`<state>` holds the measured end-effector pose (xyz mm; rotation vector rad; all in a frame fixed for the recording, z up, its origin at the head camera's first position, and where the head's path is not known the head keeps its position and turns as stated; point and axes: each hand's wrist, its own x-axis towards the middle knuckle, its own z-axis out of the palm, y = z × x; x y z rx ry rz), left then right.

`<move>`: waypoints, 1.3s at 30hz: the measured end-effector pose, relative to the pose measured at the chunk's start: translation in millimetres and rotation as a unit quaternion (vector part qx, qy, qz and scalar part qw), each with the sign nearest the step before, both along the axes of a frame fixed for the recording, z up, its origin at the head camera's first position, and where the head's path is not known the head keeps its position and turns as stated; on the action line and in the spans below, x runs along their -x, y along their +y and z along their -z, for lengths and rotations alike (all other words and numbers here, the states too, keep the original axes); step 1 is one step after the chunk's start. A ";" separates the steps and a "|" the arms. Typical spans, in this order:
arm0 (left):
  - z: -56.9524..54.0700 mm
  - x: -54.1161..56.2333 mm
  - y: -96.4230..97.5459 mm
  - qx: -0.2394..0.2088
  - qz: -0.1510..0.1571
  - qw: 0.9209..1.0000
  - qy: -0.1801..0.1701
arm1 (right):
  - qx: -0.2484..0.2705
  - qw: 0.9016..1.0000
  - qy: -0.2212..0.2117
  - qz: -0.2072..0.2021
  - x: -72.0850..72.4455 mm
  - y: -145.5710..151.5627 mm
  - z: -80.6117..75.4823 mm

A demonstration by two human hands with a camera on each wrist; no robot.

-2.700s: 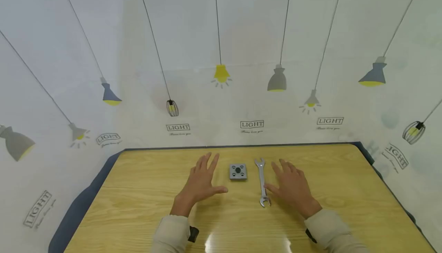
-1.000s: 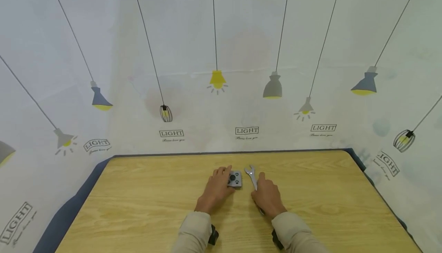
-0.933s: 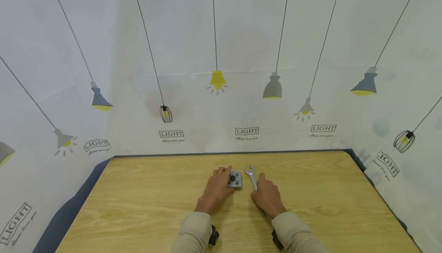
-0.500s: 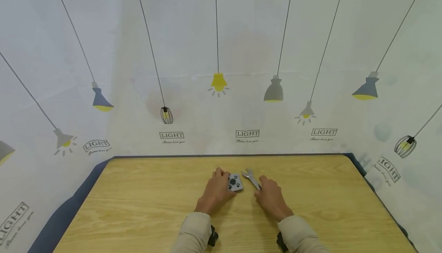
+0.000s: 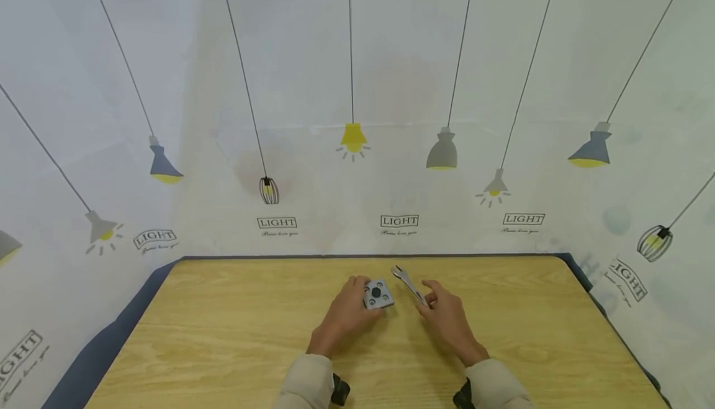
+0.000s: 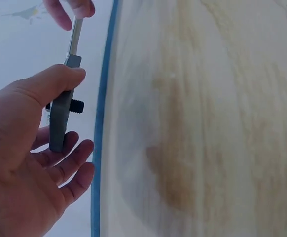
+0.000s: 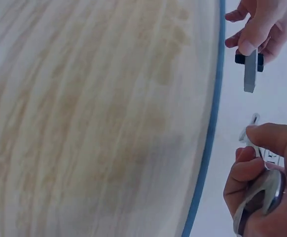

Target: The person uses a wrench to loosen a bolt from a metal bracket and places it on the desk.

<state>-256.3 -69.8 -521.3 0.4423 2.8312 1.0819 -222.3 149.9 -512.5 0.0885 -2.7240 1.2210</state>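
Note:
My left hand (image 5: 347,311) grips a grey square plate (image 5: 386,301) by its left edge, thumb on one side and fingers on the other. A black hex-head bolt (image 5: 376,293) sits in the plate's middle, and its threaded end (image 6: 78,105) sticks out of the other face in the left wrist view. To the right, my right hand (image 5: 449,321) holds a silver open-end wrench (image 5: 409,283) by its handle, one jaw pointing up and left. The wrench's other end (image 7: 274,190) shows by the palm in the right wrist view. Wrench and plate are apart.
Both hands are above a wood-grain table (image 5: 223,322) with a dark blue edge. Behind it stands a pale wall covering (image 5: 313,148) printed with hanging lamps. Black wrist straps (image 5: 339,390) show at the sleeves.
Earlier both hands were spread beside the plate and wrench lying on the table. They then took hold of them. Now both things are lifted and tilted, and the right hand has shifted slightly right.

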 end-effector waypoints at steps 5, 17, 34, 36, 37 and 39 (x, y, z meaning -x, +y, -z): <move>-8.1 -0.5 -3.7 -0.065 0.005 0.998 0.000 | 0.003 1.000 0.025 0.003 0.9 2.2 -6.0; -13.0 -5.3 -7.8 -0.185 -0.023 0.982 0.036 | 0.006 0.999 0.050 -0.008 -0.3 -5.6 -18.0; -14.1 -7.3 1.3 -0.137 -0.074 0.966 0.206 | -0.007 0.993 0.116 -0.038 -6.9 -21.0 -23.5; -15.0 -9.0 1.8 -0.129 -0.073 0.968 0.203 | -0.006 0.993 0.112 -0.038 -7.6 -20.1 -24.6; -15.1 -10.1 2.1 -0.126 -0.072 0.969 0.199 | -0.006 0.993 0.109 -0.037 -8.3 -19.1 -24.6; -14.4 -12.2 2.4 -0.122 -0.071 0.971 0.194 | -0.005 0.994 0.104 -0.034 -10.8 -16.9 -24.3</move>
